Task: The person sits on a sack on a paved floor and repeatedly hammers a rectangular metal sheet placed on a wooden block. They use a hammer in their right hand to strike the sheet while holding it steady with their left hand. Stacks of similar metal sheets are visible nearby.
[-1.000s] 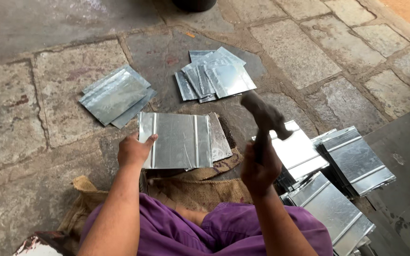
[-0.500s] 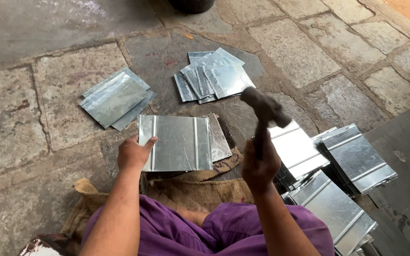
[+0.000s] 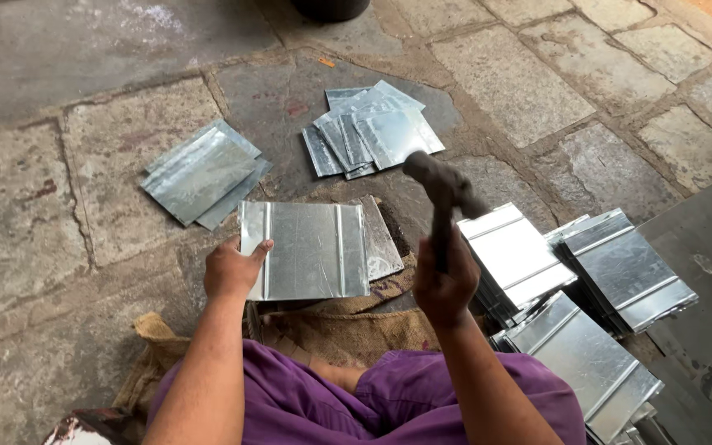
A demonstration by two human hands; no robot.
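A shiny metal sheet (image 3: 311,250) with two raised ribs lies flat in front of my knees, over another sheet. My left hand (image 3: 232,268) grips its left edge, thumb on top. In my right hand (image 3: 445,284) is a hammer (image 3: 442,194), held by its handle with the dark head raised above the stone floor just right of the sheet. The head hangs apart from the sheet, not touching it.
Stacks of similar ribbed sheets (image 3: 611,276) lie at my right. A fanned pile of small sheets (image 3: 372,132) sits ahead, another pile (image 3: 199,171) at the left. A burlap sack (image 3: 323,330) lies under my purple-clad legs on stone paving (image 3: 51,206).
The hammer in my right hand has shifted slightly left and down, nearer the sheet's right edge. My left hand stays on the sheet's left edge.
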